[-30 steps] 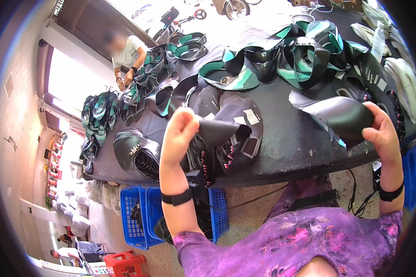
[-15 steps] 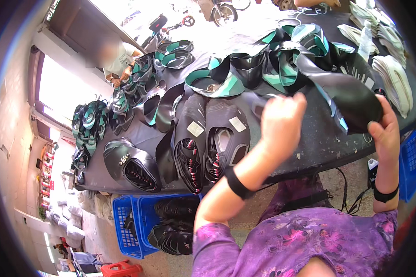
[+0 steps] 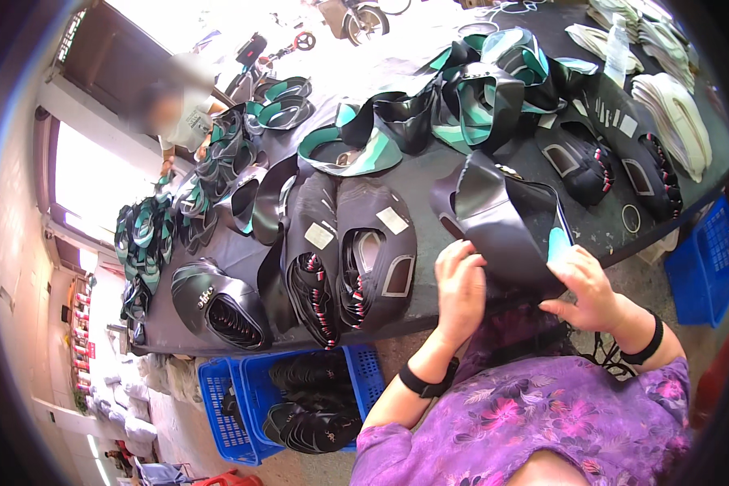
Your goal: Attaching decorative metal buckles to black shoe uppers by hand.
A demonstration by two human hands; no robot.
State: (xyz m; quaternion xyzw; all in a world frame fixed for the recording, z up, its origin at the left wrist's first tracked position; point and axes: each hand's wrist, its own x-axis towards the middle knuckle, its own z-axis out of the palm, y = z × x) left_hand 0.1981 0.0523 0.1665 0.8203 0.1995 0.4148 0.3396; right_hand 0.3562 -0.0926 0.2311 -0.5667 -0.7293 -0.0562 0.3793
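Observation:
A black shoe upper piece (image 3: 506,235), curved into a band with a pale teal lining, is held up over the near table edge in front of my body. My right hand (image 3: 585,287) grips its lower right edge, thumb under and fingers by the lining. At its lower left edge, the bent fingers of my left hand (image 3: 460,287) close on the black material; their tips are partly hidden. Left of my hands lie two nested stacks of black uppers, a left stack (image 3: 312,267) and a right stack (image 3: 378,251), with pale labels.
More dark uppers (image 3: 579,162) lie at right, beside folded whitish cloths (image 3: 674,121) and a clear bottle (image 3: 616,53). Teal-lined pieces (image 3: 348,146) spread across the black table. Blue crates (image 3: 368,373) stand below, another crate (image 3: 701,267) at right. A co-worker (image 3: 186,121) handles pieces far left.
My right hand has brought the black piece leftward and nearer to my body, uncovering stacked uppers at right. My left hand has come down to the piece's left edge. The whole view has shifted slightly.

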